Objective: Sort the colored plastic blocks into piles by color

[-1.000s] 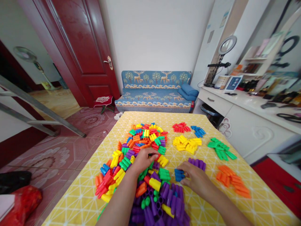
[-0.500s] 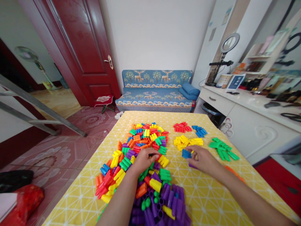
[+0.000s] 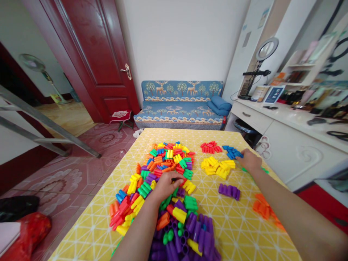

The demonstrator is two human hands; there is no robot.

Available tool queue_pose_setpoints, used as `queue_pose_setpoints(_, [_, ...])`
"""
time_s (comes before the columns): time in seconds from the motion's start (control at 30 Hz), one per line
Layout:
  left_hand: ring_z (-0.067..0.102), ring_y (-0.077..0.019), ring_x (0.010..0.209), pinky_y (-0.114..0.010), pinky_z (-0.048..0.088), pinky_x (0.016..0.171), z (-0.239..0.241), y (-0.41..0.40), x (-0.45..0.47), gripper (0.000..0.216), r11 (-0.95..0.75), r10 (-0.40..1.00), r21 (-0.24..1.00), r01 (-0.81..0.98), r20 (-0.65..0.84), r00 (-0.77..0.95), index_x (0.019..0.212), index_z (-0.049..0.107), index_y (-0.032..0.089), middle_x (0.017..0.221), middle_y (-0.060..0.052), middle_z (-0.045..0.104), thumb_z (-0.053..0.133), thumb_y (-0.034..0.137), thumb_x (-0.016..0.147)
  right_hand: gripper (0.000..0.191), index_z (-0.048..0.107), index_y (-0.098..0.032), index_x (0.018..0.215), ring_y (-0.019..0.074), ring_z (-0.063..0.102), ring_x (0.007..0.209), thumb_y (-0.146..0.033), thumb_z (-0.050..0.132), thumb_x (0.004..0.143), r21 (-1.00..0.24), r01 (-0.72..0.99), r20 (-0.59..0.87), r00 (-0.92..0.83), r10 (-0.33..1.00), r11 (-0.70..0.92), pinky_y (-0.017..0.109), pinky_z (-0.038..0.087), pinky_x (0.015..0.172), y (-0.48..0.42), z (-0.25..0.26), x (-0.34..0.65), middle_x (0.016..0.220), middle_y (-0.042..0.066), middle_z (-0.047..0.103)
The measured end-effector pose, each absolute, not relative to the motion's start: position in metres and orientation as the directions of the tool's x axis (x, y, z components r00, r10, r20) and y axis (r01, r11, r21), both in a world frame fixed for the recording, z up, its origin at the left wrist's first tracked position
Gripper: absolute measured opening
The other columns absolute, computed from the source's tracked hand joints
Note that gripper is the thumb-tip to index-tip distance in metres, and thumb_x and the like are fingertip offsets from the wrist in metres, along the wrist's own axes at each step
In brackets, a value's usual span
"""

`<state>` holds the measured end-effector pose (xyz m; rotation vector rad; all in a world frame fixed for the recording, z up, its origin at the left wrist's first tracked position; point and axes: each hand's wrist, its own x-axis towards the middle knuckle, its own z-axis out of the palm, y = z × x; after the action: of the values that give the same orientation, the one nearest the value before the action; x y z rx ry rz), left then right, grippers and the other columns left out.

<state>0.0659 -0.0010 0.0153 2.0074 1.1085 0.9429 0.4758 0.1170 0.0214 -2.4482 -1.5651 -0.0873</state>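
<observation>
My right hand (image 3: 251, 161) is at the small group of blue plastic toy blocks (image 3: 230, 151), its fingertips closed on a blue block (image 3: 239, 154) at the group's right edge. Over the large mixed pile of coloured tube-shaped blocks (image 3: 144, 188) rests my left hand (image 3: 169, 185), thumb and fingers pinched; whatever lies between them is hidden. Yellow blocks (image 3: 217, 166) and red blocks (image 3: 210, 147) lie in separate groups left of my right hand. Purple blocks (image 3: 230, 191) sit nearer me. My right hand and forearm mostly cover the green blocks (image 3: 265, 170), and orange blocks (image 3: 265, 208) lie beside the forearm.
A yellow patterned cloth (image 3: 236, 232) covers the table. Beyond it stands a blue sofa (image 3: 179, 108). A white dresser (image 3: 293, 141) holding many items is on the right; a metal ladder (image 3: 51, 123) and a red door (image 3: 92, 47) are on the left.
My right hand has moved away and to the right, carrying a blue block from beside the yellow group to the blue group. The purple blocks now show uncovered. My left hand stays put.
</observation>
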Motion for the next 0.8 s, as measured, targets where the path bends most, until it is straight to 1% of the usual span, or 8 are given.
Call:
queue_pose_setpoints(0.23, [0.066,-0.0185,0.084,-0.026,0.049,0.077,0.014,0.000,0.066,0.022,-0.439,0.877,0.799,0.411,0.282,0.389,0.093,0.074,0.019,0.090,-0.006,0.073,0.059,0.033,0.086,0.025,0.067,-0.018,0.088,0.0302,0.064,0.093,-0.039,0.058,0.079,-0.140,0.913,0.162,0.402,0.901,-0.383,0.043,0.043,0.078,0.112,0.012,0.471,0.099,0.017,0.068])
queue_pose_setpoints(0.33, [0.067,-0.0189,0.084,-0.027,0.049,0.077,0.014,-0.001,0.066,0.023,-0.441,0.876,0.796,0.415,0.282,0.391,0.093,0.074,0.019,0.090,-0.006,0.073,0.059,0.034,0.086,0.024,0.069,-0.018,0.085,0.0327,0.063,0.094,-0.038,0.059,0.078,-0.140,0.925,0.204,0.376,0.904,-0.353,0.045,0.043,0.079,0.105,0.016,0.469,0.097,0.017,0.067])
queue_pose_setpoints(0.43, [0.067,-0.0192,0.084,-0.027,0.050,0.077,0.015,-0.001,0.066,0.022,-0.441,0.877,0.793,0.421,0.281,0.389,0.093,0.074,0.019,0.090,-0.006,0.073,0.059,0.033,0.086,0.028,0.069,-0.015,0.094,0.0353,0.060,0.101,-0.036,0.057,0.080,-0.170,0.935,0.306,0.349,0.886,-0.310,0.049,0.042,0.083,0.097,0.023,0.461,0.104,0.021,0.064])
queue_pose_setpoints(0.5, [0.067,-0.0191,0.084,-0.027,0.050,0.077,0.015,-0.001,0.066,0.021,-0.444,0.877,0.793,0.417,0.287,0.386,0.093,0.074,0.019,0.090,-0.006,0.074,0.059,0.032,0.085,0.032,0.065,-0.014,0.105,0.0329,0.057,0.107,-0.035,0.053,0.083,-0.204,0.944,0.388,0.320,0.864,-0.259,0.047,0.041,0.087,0.090,0.027,0.450,0.113,0.021,0.061])
queue_pose_setpoints(0.57, [0.067,-0.0189,0.084,-0.027,0.049,0.077,0.016,-0.001,0.066,0.021,-0.445,0.875,0.797,0.409,0.290,0.387,0.093,0.074,0.019,0.090,-0.006,0.074,0.059,0.031,0.085,0.032,0.062,-0.015,0.108,0.0271,0.055,0.111,-0.034,0.050,0.085,-0.259,0.956,0.461,0.247,0.852,-0.137,0.041,0.041,0.092,0.081,0.029,0.430,0.117,0.016,0.060])
queue_pose_setpoints(0.63, [0.067,-0.0187,0.084,-0.027,0.049,0.077,0.016,-0.001,0.066,0.020,-0.444,0.875,0.799,0.406,0.289,0.388,0.093,0.075,0.019,0.090,-0.005,0.074,0.059,0.030,0.085,0.029,0.062,-0.016,0.105,0.0230,0.054,0.111,-0.033,0.049,0.085,-0.363,0.928,0.533,0.133,0.836,0.084,0.038,0.041,0.096,0.067,0.029,0.403,0.115,0.012,0.061])
queue_pose_setpoints(0.7, [0.067,-0.0187,0.084,-0.027,0.049,0.077,0.015,-0.001,0.066,0.020,-0.445,0.875,0.798,0.405,0.291,0.388,0.093,0.075,0.019,0.089,-0.005,0.074,0.060,0.029,0.085,0.026,0.062,-0.017,0.101,0.0220,0.055,0.109,-0.032,0.050,0.084,-0.482,0.811,0.588,0.019,0.808,0.332,0.038,0.041,0.098,0.050,0.027,0.369,0.111,0.011,0.062])
queue_pose_setpoints(0.8, [0.067,-0.0187,0.083,-0.027,0.049,0.076,0.014,0.000,0.066,0.020,-0.448,0.875,0.794,0.411,0.296,0.383,0.094,0.075,0.019,0.089,-0.006,0.074,0.059,0.029,0.085,0.022,0.062,-0.019,0.099,0.0206,0.056,0.108,-0.027,0.051,0.082,-0.581,0.651,0.547,-0.131,0.827,0.488,0.039,0.041,0.099,0.028,0.021,0.318,0.112,0.010,0.061])
